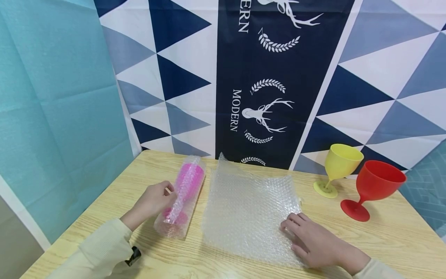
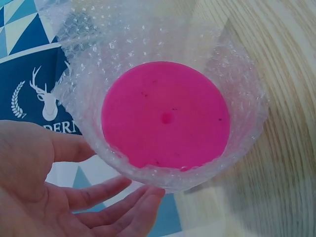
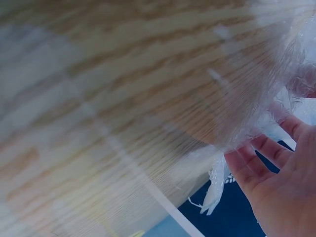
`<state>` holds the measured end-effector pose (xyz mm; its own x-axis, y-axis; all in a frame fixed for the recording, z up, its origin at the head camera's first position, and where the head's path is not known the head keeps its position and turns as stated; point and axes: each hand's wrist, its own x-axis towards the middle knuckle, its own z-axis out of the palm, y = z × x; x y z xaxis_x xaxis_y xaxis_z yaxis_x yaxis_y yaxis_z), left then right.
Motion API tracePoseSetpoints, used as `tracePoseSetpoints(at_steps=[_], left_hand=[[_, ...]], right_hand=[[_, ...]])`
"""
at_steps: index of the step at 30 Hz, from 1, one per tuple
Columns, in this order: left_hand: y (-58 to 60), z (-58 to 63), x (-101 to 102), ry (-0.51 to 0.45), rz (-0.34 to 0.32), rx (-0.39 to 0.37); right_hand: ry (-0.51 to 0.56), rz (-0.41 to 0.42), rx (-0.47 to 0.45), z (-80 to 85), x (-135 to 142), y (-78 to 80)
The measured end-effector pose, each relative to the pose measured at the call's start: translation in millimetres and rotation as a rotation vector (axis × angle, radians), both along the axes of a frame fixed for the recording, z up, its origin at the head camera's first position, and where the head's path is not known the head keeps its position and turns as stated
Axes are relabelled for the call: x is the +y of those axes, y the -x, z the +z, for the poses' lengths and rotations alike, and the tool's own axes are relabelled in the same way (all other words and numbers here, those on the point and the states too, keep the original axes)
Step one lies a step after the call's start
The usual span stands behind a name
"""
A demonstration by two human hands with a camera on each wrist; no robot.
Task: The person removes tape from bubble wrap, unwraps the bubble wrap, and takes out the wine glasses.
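Observation:
A pink goblet (image 1: 189,181) lies on its side, rolled in bubble wrap (image 1: 179,207), at the table's left. Its round base (image 2: 165,116) faces the left wrist camera inside the wrap's open end. Beside the roll is my left hand (image 1: 155,199), its fingertips at the wrap and its fingers loosely bent. To the right, a flat sheet of bubble wrap (image 1: 249,211) is spread on the table. My right hand (image 1: 315,240) rests at the sheet's near right edge. Its fingertips (image 3: 244,153) touch the film in the right wrist view.
Two more goblets stand upright at the table's right, one yellow (image 1: 343,161) and one red (image 1: 378,180). The wooden table (image 1: 115,201) backs onto a patterned cloth (image 1: 184,77). A plain teal cloth (image 1: 66,100) hangs on the left.

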<state>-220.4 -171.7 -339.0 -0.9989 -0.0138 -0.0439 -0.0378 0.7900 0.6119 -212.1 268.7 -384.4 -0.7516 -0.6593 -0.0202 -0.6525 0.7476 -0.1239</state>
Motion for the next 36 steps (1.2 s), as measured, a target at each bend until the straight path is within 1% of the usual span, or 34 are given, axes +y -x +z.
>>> tracePoseSetpoints(at_steps=[6,8,12,15,18,22,31,33,36], left_hand=[[1.9,0.4,-2,-0.002,0.004,-0.005],[3.7,-0.4,-2,-0.012,0.008,-0.019],[7.1,-1.5,-4,-0.053,0.017,-0.091],[9.8,-3.0,-6,-0.071,0.026,-0.173],[13.3,-5.4,-7,-0.081,0.029,-0.245],[17.3,-8.3,-10,-0.127,0.009,-0.311],[25.0,-11.8,-9,-0.299,-0.075,-0.418],[26.9,-12.1,-9,-0.323,-0.089,-0.437],[29.3,-12.0,-9,-0.334,-0.088,-0.457]], right_hand=[[0.001,-0.013,-0.011,-0.1,0,0.2],[0.002,-0.013,-0.010,-0.2,0,0.0],[0.004,-0.005,0.013,-1.5,1,-0.2],[0.004,0.002,0.026,-2.0,1,-0.4],[0.002,0.002,0.018,-1.0,1,-0.3],[-0.002,-0.003,-0.005,1.6,0,0.0],[-0.026,-0.006,-0.034,5.8,-4,0.9],[-0.026,-0.008,-0.037,6.0,-4,0.9],[-0.024,-0.009,-0.038,6.2,-4,0.9]])
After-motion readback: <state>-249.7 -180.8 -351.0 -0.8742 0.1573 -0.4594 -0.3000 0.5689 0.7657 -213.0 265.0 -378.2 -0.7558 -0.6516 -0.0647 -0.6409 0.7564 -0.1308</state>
